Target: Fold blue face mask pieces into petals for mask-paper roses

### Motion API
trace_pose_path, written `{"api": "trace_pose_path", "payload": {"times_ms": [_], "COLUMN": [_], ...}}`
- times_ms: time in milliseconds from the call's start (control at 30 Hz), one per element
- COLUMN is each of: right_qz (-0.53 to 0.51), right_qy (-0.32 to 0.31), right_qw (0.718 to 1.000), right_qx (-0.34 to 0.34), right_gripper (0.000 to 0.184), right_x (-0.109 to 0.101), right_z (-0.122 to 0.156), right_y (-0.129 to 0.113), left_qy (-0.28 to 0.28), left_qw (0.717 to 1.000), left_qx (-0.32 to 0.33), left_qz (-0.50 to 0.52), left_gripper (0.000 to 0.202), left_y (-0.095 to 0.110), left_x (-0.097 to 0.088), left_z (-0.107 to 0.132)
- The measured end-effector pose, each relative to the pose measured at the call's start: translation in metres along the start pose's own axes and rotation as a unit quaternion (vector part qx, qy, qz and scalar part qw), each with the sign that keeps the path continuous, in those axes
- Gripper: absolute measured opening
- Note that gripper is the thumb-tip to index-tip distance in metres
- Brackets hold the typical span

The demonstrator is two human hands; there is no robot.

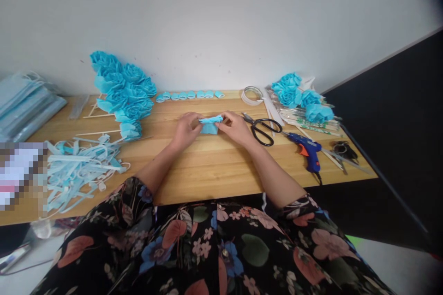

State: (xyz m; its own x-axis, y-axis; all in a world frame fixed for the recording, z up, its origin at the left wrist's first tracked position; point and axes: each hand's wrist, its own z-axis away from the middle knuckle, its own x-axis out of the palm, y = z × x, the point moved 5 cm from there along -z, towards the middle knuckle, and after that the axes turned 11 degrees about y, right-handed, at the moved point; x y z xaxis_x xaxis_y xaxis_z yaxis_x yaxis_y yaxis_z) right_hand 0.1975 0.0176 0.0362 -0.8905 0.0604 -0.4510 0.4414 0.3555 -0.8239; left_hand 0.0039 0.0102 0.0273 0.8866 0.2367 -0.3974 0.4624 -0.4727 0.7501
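Observation:
Over the middle of the wooden table, a small piece of light-blue fabric [209, 127] is stretched between both hands, its upper edge rolled or folded over. My left hand [188, 127] pinches the left end with thumb and fingers. At the other end, my right hand [237, 127] grips it the same way. Behind the hands lies a row of several small folded blue pieces [191, 95]. Black-handled scissors [263, 128] rest just right of my right hand, apart from it.
On the left are blue fabric flowers [124, 85] on sticks, a heap of cut mask strips [81, 168] and stacked face masks [26, 103]. To the right are a tape roll [252, 95], more blue flowers [290, 90] and a blue glue gun [308, 150]. A wall borders the table [204, 175].

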Motion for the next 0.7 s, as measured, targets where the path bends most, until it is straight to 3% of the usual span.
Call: {"api": "trace_pose_path", "payload": {"times_ms": [67, 167, 333, 467, 633, 700], "right_qz": [-0.045, -0.101, -0.131, -0.155, -0.212, -0.224], "right_qy": [-0.002, -0.013, -0.022, -0.027, -0.021, -0.029], "right_qw": [0.998, 0.992, 0.985, 0.982, 0.972, 0.967], "right_qx": [0.036, 0.075, 0.108, 0.101, 0.103, 0.118], "right_gripper": [0.019, 0.026, 0.023, 0.023, 0.023, 0.022], "right_x": [0.0, 0.003, 0.006, 0.007, 0.007, 0.007], "right_z": [0.001, 0.003, 0.007, 0.007, 0.005, 0.004], "right_y": [0.0, -0.001, -0.002, -0.006, -0.005, -0.001], "left_qy": [0.012, 0.019, -0.017, -0.065, -0.052, -0.044], "left_qw": [0.991, 0.953, 0.921, 0.917, 0.906, 0.915], "left_qx": [-0.081, -0.169, -0.242, -0.261, -0.24, -0.218], "left_qz": [0.107, 0.249, 0.306, 0.295, 0.346, 0.337], "left_gripper": [0.011, 0.03, 0.059, 0.056, 0.039, 0.03], "left_y": [-0.005, -0.009, -0.007, -0.006, -0.006, -0.005], "left_x": [0.002, 0.009, 0.015, 0.018, 0.016, 0.011], "left_z": [0.001, 0.005, 0.008, 0.009, 0.007, 0.006]}}
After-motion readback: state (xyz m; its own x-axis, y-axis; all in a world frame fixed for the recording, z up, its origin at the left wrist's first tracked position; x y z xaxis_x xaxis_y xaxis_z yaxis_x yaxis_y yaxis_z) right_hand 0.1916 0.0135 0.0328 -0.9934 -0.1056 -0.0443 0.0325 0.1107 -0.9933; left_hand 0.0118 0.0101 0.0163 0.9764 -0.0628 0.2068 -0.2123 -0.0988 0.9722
